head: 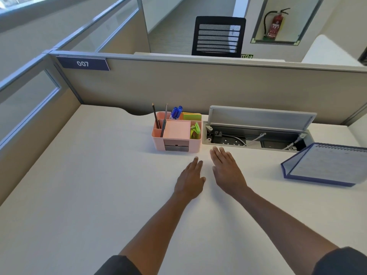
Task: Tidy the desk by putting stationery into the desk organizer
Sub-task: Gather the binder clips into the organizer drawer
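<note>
Organizer point(176, 144): pink plastic box, rounded corners, sits on the white table point(79, 185) near the back partition point(218, 86). Long side runs left-right, drawer front faces the person.

Contents, all upright or leaning slightly:
- pencil point(155, 116) and grey pen point(164, 120) in the left slots, tips up
- blue pens point(176, 112) in the back slot, caps up
- sticky notes point(192, 116), green/yellow/orange stack, back right
- green clips point(195, 131) in the right compartment

Just right of it: open cable tray point(256, 138) sunk into the table, grey metal lid point(260, 118) tilted up, white cables and sockets inside. Further right, blue-edged desk calendar point(325, 165), spiral-bound, tilted.

Left hand point(190, 177) and right hand point(227, 167) lie flat over the table in front of the organizer, fingers straight, holding nothing, close together but apart. Right fingertips point at the gap between organizer and tray.

Beyond the partition: black mesh chair point(218, 36), red fire extinguisher point(275, 24) in a wall niche. Label "007" point(83, 63) on the partition, left.
</note>
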